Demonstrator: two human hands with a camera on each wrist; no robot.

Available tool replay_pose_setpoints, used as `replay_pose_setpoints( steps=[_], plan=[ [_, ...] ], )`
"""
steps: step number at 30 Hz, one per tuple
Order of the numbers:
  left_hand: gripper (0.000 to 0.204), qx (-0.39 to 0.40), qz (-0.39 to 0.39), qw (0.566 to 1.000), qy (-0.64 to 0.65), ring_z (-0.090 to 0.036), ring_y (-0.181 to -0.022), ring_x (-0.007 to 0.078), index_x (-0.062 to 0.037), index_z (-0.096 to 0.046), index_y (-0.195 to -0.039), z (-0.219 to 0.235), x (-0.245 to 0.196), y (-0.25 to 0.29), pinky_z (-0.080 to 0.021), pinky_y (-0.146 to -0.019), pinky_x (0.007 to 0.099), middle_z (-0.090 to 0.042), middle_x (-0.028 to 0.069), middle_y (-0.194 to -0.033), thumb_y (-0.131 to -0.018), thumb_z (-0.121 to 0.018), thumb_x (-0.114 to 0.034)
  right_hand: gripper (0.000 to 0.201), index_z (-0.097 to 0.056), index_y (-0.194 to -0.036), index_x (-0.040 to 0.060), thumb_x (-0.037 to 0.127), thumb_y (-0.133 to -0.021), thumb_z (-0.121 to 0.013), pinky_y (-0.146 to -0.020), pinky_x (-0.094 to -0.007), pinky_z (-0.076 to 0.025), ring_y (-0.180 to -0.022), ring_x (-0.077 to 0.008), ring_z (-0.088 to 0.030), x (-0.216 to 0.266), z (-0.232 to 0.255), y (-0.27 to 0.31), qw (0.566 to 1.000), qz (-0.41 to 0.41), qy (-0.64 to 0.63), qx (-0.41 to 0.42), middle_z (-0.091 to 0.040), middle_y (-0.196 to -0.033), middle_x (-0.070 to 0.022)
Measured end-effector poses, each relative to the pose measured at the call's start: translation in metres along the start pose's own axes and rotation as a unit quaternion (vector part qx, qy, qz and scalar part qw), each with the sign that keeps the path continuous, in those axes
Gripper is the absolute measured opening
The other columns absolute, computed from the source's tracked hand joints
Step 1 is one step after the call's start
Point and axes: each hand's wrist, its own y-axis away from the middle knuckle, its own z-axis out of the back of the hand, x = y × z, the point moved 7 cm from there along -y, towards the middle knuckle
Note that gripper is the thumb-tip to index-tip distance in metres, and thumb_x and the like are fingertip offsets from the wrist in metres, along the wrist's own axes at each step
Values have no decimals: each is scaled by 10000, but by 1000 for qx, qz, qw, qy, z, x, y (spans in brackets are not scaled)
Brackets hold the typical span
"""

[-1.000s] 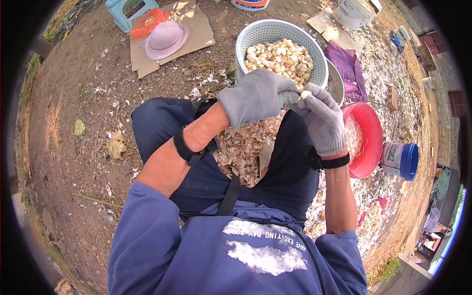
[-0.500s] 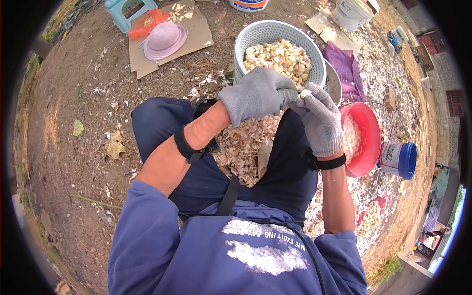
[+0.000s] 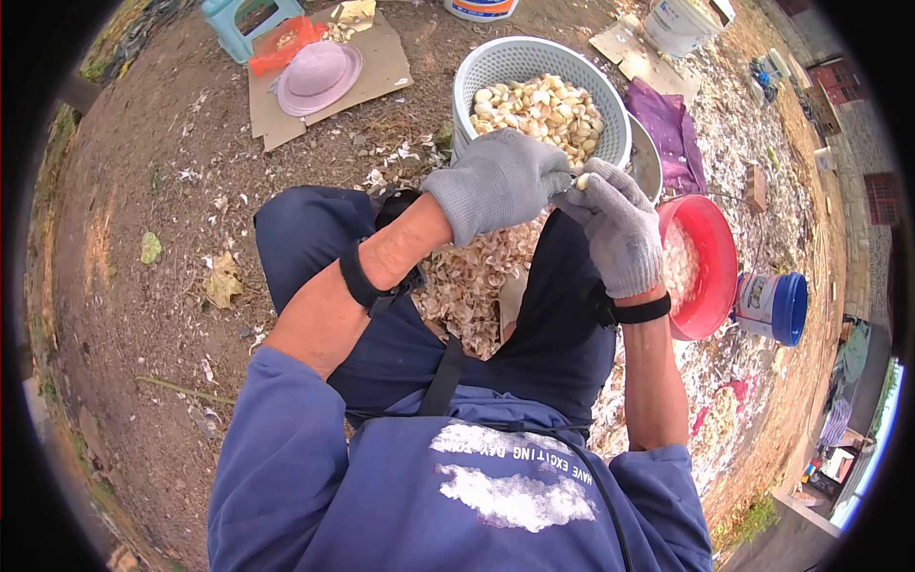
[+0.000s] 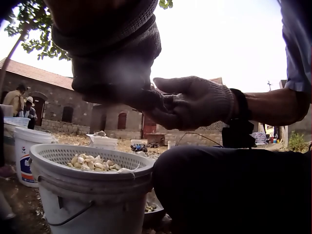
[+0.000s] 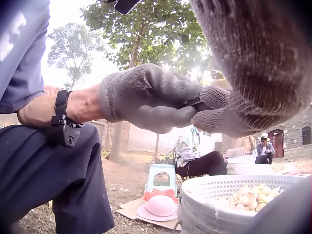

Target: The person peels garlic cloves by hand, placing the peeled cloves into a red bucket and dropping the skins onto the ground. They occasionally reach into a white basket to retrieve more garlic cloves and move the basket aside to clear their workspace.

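Note:
In the head view both grey-gloved hands meet at the near rim of a grey perforated basket (image 3: 465, 95) holding peeled-looking cloves (image 3: 548, 110). My left hand (image 3: 500, 183) has its fingers curled round a small dark tool (image 5: 194, 103), mostly hidden by the glove in the right wrist view. Between thumb and fingers, my right hand (image 3: 620, 229) pinches a pale clove (image 3: 582, 180), close against the left fingertips. The left wrist view shows the right hand (image 4: 195, 102) palm upward; there the clove cannot be made out.
Papery skins (image 3: 472, 286) lie between the knees. Right of them stand a red basin (image 3: 720, 272) and a blue-and-white bucket (image 3: 772, 307). A pink hat (image 3: 319, 78) rests on cardboard (image 3: 381, 71) by a blue stool (image 3: 229, 29). People sit beyond the basket.
The clove in my right fingers has turned and shows less of its pale surface. Both hands stay together in nearly the same place.

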Motion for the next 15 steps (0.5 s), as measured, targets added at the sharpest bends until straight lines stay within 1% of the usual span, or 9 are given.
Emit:
replay_pose_setpoints(
  steps=[2, 6, 8, 9, 11, 12, 14, 15],
  plan=[
    [254, 4, 22, 1000, -1, -763, -906, 335, -105, -797, -1081, -1, 2, 0, -601, -856, 436, -788, 133, -951, -992, -704, -324, 269, -679, -1263, -59, 44, -1014, -683, -963, -454, -630, -968, -245, -755, -2, 1, -2, 1000, -7, 9, 13, -755, -1073, -128],
    [249, -10, 11, 1000, -11, -764, -904, 331, -104, -795, -1086, -2, 4, 0, -600, -849, 433, -788, 135, -961, -987, -707, -314, 280, -678, -1267, -61, 49, -1010, -690, -963, -444, -630, -975, -243, -753, -2, 4, -4, 1000, -5, 28, 10, -754, -1092, -137],
    [239, -3, 36, 999, 9, -764, -912, 331, -109, -796, -1093, -2, 7, -2, -598, -857, 437, -789, 135, -969, -981, -711, -303, 285, -676, -1272, -63, 45, -1009, -690, -963, -428, -628, -976, -243, -754, 2, -2, -2, 1000, 7, 30, 6, -753, -1095, -142],
    [239, -2, 37, 999, 9, -764, -912, 331, -109, -796, -1093, -2, 6, -2, -598, -857, 437, -789, 135, -969, -981, -711, -303, 285, -676, -1272, -63, 45, -1009, -690, -963, -428, -628, -976, -243, -754, 1, -3, -2, 1000, 6, 30, 5, -753, -1095, -142],
    [239, 17, 55, 998, 8, -765, -908, 332, -114, -795, -1101, -4, 6, -3, -596, -860, 445, -788, 135, -962, -981, -712, -302, 300, -674, -1287, -70, 55, -1015, -693, -940, -401, -636, -973, -239, -756, 2, -2, -3, 998, 20, 53, -6, -752, -1103, -145],
    [239, 18, 55, 998, 7, -765, -908, 332, -114, -795, -1101, -5, 7, -3, -596, -860, 445, -788, 135, -962, -981, -712, -302, 300, -674, -1287, -70, 55, -1015, -693, -940, -401, -636, -973, -239, -756, 3, -2, -3, 998, 21, 53, -7, -752, -1103, -145],
    [233, -5, 38, 999, -10, -760, -899, 344, -120, -791, -1096, -5, 6, -2, -592, -851, 454, -783, 138, -946, -980, -712, -305, 324, -670, -1304, -79, 57, -1011, -706, -916, -377, -644, -968, -233, -761, 5, 2, -1, 994, -3, 106, -31, -751, -1130, -153],
    [233, -4, 38, 999, -10, -760, -899, 344, -120, -791, -1096, -4, 3, -3, -592, -851, 454, -783, 138, -946, -980, -712, -305, 324, -670, -1304, -79, 57, -1011, -706, -916, -377, -644, -968, -233, -761, 7, 1, -1, 994, -3, 106, -32, -751, -1130, -153]
  ],
)
